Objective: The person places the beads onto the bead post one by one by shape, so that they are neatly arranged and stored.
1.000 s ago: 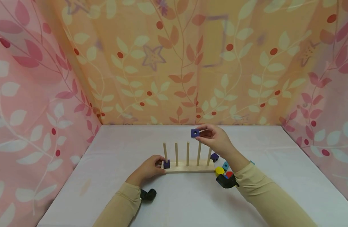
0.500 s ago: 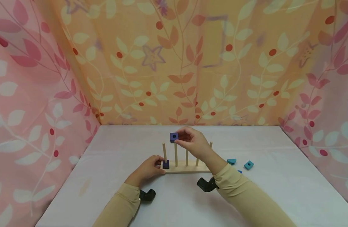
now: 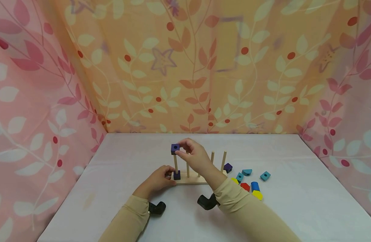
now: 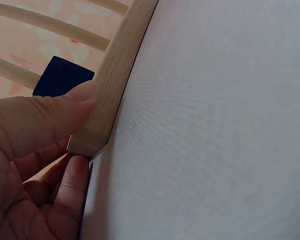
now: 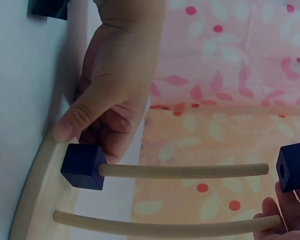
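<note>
A wooden base with a row of upright pegs stands on the white table. A purple cube sits at the bottom of the leftmost peg. My right hand pinches a second purple cube just at that peg's tip; in the right wrist view this cube hangs right off the peg end, its hole facing it. My left hand grips the base's left end, thumb on the wooden base edge beside the lower cube.
Loose blocks lie right of the base: a purple one, teal ones, a red one, a blue cylinder and a yellow one. Floral cloth walls close in the table on three sides.
My right hand carried the purple cube leftward from above the right-hand pegs to the leftmost peg's tip. The left hand stayed on the base.
</note>
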Available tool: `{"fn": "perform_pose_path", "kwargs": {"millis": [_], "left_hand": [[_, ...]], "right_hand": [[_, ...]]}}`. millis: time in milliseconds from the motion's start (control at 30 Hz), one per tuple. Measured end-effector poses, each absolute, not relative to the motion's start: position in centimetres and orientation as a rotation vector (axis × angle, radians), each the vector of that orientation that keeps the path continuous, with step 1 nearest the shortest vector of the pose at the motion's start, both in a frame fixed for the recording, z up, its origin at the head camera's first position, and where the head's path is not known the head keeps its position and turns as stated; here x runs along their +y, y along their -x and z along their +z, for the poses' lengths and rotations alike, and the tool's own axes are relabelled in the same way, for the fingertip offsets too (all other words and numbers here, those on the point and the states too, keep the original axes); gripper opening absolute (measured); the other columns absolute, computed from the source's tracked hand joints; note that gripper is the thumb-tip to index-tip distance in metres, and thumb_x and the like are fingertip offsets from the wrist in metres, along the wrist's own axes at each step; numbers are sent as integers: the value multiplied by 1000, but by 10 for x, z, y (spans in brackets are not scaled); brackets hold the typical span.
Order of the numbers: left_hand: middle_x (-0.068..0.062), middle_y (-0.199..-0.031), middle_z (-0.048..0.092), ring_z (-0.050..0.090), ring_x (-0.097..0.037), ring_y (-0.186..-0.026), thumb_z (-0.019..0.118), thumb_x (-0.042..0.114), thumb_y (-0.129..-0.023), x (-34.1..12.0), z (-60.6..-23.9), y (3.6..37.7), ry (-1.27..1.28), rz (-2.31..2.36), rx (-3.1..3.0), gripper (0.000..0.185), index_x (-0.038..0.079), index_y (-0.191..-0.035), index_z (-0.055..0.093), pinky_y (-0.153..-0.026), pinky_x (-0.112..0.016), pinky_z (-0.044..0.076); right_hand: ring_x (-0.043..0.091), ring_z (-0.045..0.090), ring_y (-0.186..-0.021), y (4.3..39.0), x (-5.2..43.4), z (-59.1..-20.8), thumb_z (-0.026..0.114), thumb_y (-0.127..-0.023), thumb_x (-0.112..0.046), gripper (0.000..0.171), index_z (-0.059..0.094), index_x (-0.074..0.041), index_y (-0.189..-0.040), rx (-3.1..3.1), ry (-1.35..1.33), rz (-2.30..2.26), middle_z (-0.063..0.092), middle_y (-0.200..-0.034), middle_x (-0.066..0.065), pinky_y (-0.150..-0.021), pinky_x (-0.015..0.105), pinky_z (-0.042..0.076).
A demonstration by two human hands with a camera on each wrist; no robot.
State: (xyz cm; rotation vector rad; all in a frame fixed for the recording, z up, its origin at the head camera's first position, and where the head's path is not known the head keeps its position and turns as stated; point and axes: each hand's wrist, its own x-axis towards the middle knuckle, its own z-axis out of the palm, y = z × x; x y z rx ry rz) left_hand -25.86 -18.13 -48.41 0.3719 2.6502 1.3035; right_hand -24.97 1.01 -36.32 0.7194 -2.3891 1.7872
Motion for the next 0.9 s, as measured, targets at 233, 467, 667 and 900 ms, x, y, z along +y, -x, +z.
{"fn": "perform_pose_path", "kwargs": {"millis": [233, 467, 667, 900], "left_hand": [[-6, -104, 54, 51, -18, -94, 79, 16, -70, -181, -484, 259, -394, 1328, 2636, 46, 6, -109, 58, -86, -37, 45], [-6, -103, 54, 53, -19, -96, 79, 15, -69, -181, -482, 258, -388, 1338, 2631, 46, 5, -109, 58, -87, -37, 47], [-5, -103, 54, 52, -19, -97, 79, 18, -71, -182, -484, 258, -396, 1318, 2631, 46, 7, -110, 58, -90, -40, 44], [-4, -103, 55, 52, -19, -97, 79, 18, -70, -182, -485, 260, -407, 1318, 2640, 45, 8, -109, 58, -90, -41, 44]], "right_hand": [[19, 50, -77, 243, 4, -363, 63, -86, -14, 22, 57, -6, -106, -2415, -628, 1764, 61, -93, 8, -64, 23, 40], [18, 51, -76, 233, 1, -355, 59, -88, -9, 19, 55, 0, -104, -2399, -636, 1788, 61, -92, 13, -67, 24, 45], [19, 58, -88, 250, -1, -383, 65, -85, -11, 24, 56, -6, -107, -2402, -644, 1830, 61, -96, 9, -80, 33, 49], [19, 60, -92, 252, -2, -398, 66, -83, -7, 53, 39, -10, -128, -2437, -592, 1853, 60, -99, 8, -84, 35, 49]]}}
